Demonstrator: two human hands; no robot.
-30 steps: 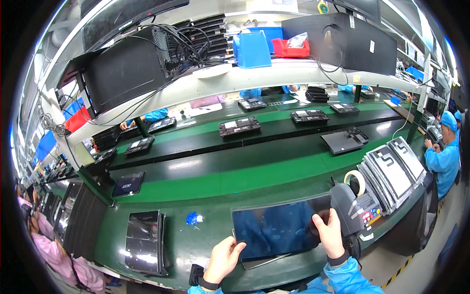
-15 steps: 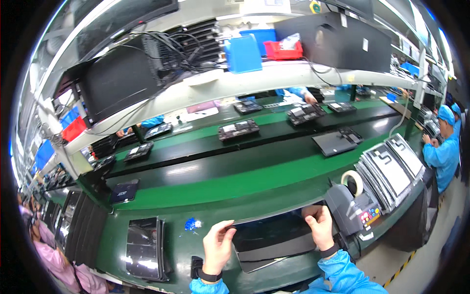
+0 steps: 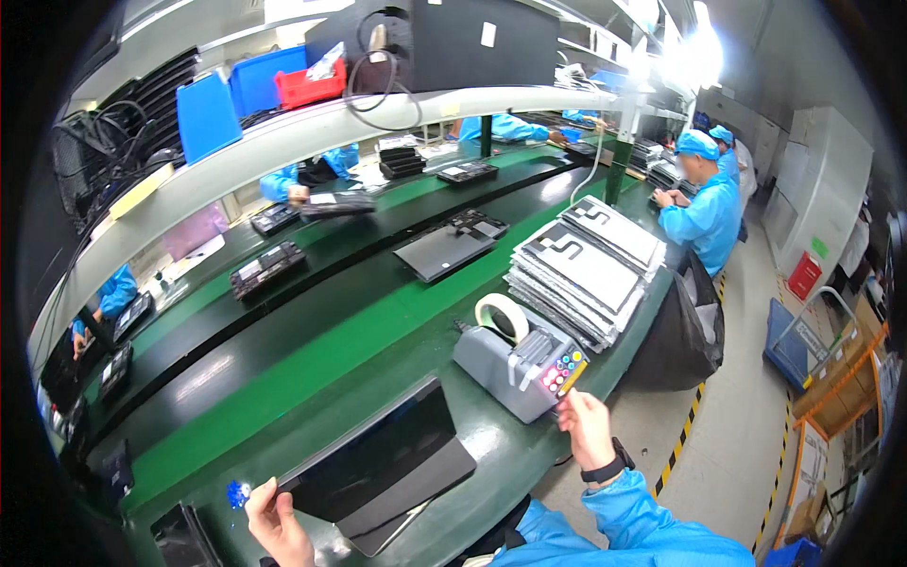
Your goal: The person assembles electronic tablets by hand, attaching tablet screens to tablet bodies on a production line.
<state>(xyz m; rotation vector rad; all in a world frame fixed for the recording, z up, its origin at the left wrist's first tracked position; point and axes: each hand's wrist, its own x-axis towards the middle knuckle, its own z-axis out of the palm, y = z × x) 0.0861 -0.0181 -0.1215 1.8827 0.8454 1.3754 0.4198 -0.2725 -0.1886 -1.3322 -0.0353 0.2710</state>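
Note:
A dark glossy screen panel (image 3: 387, 463) with a matte black strip along its near edge lies at the front of the green bench. At its left corner my left hand (image 3: 279, 527) pinches the edge between thumb and fingers. My right hand (image 3: 588, 433) is off the panel, at the front of a grey tape dispenser (image 3: 501, 369) with coloured buttons. Its thumb and forefinger are pressed together beside the dispenser's yellow strip; anything between them is too small to make out. A roll of pale tape (image 3: 502, 317) sits on top of the dispenser.
Bagged flat panels (image 3: 590, 274) are stacked behind the dispenser, with a black bag (image 3: 675, 331) hanging beside them. Blue scraps (image 3: 237, 493) and dark panels (image 3: 184, 537) lie left. Laptop parts (image 3: 452, 244) rest along the line. A co-worker (image 3: 704, 203) stands at far right.
The view has swung to the right. My right hand has let go of the panel's right side and moved to the dispenser's front. My left hand stays at the panel's left edge.

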